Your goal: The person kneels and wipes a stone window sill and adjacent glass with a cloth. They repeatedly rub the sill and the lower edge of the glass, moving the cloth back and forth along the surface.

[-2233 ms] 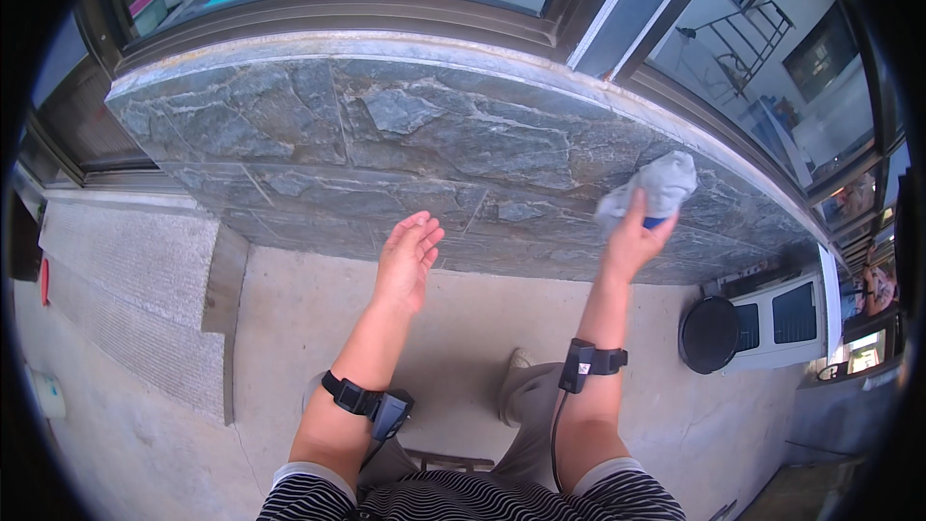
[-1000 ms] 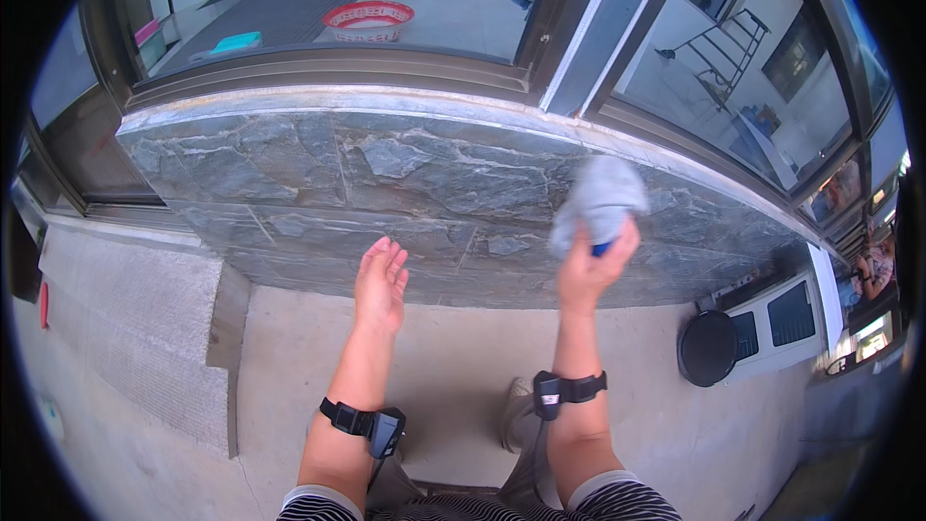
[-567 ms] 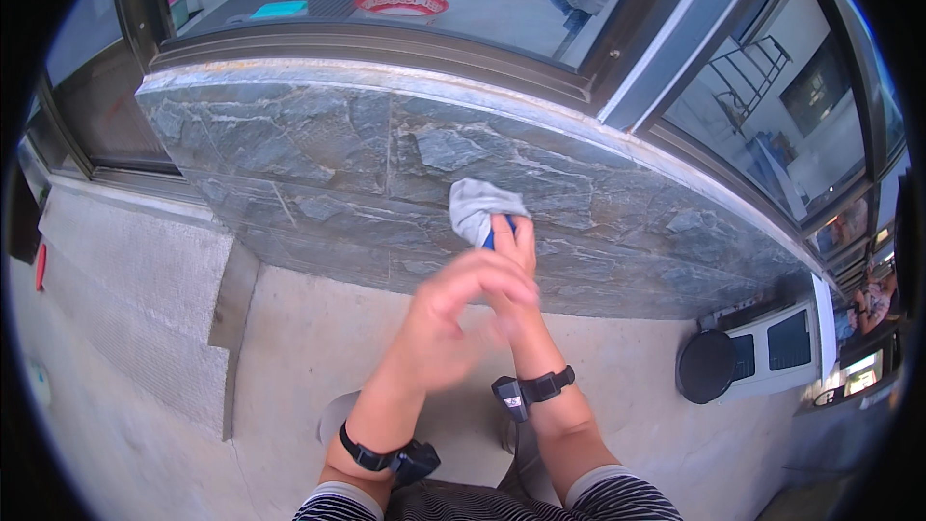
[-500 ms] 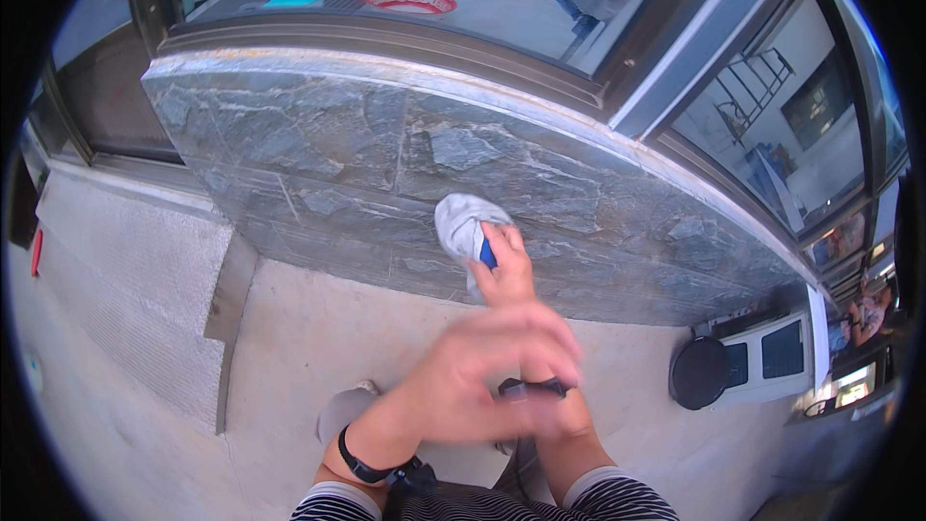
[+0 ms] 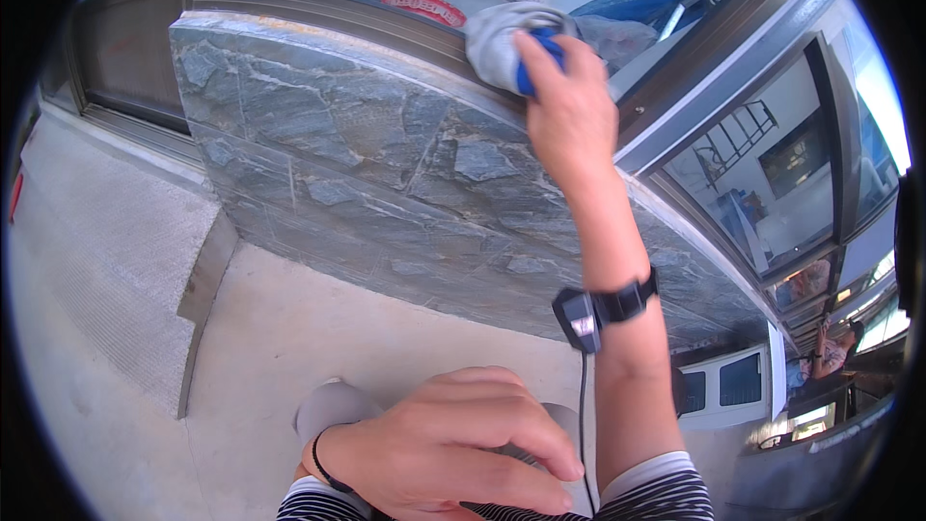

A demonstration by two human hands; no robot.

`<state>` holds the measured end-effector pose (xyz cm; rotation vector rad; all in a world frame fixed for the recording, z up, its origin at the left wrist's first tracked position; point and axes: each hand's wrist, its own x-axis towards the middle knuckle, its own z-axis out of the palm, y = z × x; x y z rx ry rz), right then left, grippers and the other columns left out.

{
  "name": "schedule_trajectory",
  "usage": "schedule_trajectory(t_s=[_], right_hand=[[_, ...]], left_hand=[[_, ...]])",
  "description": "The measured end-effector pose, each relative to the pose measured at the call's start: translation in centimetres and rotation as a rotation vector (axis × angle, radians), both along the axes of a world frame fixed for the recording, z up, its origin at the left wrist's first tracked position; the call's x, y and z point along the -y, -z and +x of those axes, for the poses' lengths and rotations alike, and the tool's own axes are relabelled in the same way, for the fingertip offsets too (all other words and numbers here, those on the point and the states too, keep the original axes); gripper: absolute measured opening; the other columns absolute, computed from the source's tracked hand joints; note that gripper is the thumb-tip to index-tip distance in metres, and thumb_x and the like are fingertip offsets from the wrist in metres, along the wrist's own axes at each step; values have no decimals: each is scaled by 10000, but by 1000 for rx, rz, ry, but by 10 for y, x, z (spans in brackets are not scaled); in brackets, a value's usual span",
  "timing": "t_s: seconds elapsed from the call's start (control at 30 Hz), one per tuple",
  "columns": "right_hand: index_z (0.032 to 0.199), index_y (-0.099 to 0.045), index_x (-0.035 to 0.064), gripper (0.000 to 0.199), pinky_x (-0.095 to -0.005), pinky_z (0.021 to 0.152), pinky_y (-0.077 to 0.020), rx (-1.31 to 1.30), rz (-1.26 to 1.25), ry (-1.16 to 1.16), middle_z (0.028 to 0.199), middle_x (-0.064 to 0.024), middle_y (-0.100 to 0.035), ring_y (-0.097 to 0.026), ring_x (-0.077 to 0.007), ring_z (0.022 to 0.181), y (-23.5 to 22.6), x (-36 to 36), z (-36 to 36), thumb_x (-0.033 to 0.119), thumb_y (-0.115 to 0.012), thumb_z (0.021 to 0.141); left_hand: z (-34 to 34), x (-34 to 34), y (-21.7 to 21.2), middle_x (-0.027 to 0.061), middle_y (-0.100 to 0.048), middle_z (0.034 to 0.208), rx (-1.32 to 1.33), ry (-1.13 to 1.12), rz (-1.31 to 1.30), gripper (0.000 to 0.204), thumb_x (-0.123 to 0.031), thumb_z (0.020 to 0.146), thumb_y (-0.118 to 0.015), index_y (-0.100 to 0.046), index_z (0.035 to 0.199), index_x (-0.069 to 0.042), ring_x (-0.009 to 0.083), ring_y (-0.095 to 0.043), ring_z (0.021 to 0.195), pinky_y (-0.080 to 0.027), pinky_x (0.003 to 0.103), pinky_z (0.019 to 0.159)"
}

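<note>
My right hand (image 5: 567, 108) is raised to the top edge of a grey stone-faced wall (image 5: 367, 164) and grips a grey cloth (image 5: 497, 37) with a blue part showing between the fingers. The cloth presses on the dark metal sill under a window. My left hand (image 5: 463, 453) rests low in front of me on my knee, fingers bent and spread, holding nothing. A black band with a small device is strapped on my right wrist (image 5: 603, 307).
A pale concrete pavement (image 5: 289, 347) lies below the wall, with a rough stone step (image 5: 106, 260) at left. Window glass (image 5: 791, 164) runs above the sill. A dark round bin and a white cabinet (image 5: 733, 386) stand at lower right.
My right hand has carried the cloth from the lower face of the stone wall up to its top edge. My left hand left the wall and dropped onto my knee.
</note>
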<state>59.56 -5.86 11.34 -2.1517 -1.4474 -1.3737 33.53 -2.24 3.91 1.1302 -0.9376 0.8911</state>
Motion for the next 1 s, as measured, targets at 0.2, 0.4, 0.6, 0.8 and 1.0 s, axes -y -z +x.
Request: schedule_trajectory(t_s=[0.2, 0.4, 0.6, 0.8, 1.0], right_hand=[[1231, -653, 212, 463, -438, 833, -546, 32, -412, 169, 1126, -126, -581, -586, -347, 1071, -17, 15, 22, 6, -595, 820], [1075, -707, 160, 294, -406, 755, -550, 151, -801, 566, 1083, -118, -587, -606, -291, 1031, -49, 65, 14, 66, -642, 804], [1149, -701, 173, 407, -435, 837, -535, -542, -1150, 619, 1081, -150, -647, -656, -347, 1016, -85, 102, -59, 118, -747, 749], [1175, -656, 124, 437, -459, 789, -529, -97, -759, 426, 1060, -159, -602, -637, -352, 1003, -45, 132, -81, 12, -683, 753], [1188, -600, 59, 503, -440, 778, -546, 21, -669, 494, 1095, -180, -601, -651, -356, 974, -51, 104, -22, 97, -745, 708]], left_hand=[[8, 0, -2, 125, -703, 991, 126, 49, -27, 507, -521, 802, -800, -741, 943, -38, 260, -668, 782, -490, 369, 642], [-11, -33, -6, 116, -680, 1048, -120, 140, 195, 404, -384, 804, -827, -723, 1014, -54, 276, -661, 900, -507, 365, 749], [-1, -47, 10, 106, -693, 1026, -353, -104, 123, 372, -297, 800, -846, -723, 1038, -40, 240, -669, 936, -518, 341, 804], [57, -52, 54, 69, -697, 990, -640, -220, 51, 256, -210, 883, -769, -708, 1048, -24, 161, -647, 905, -506, 316, 830], [102, -38, 94, 58, -688, 989, -880, -232, 79, 273, -260, 914, -741, -706, 1039, -21, 141, -641, 893, -504, 307, 788]])
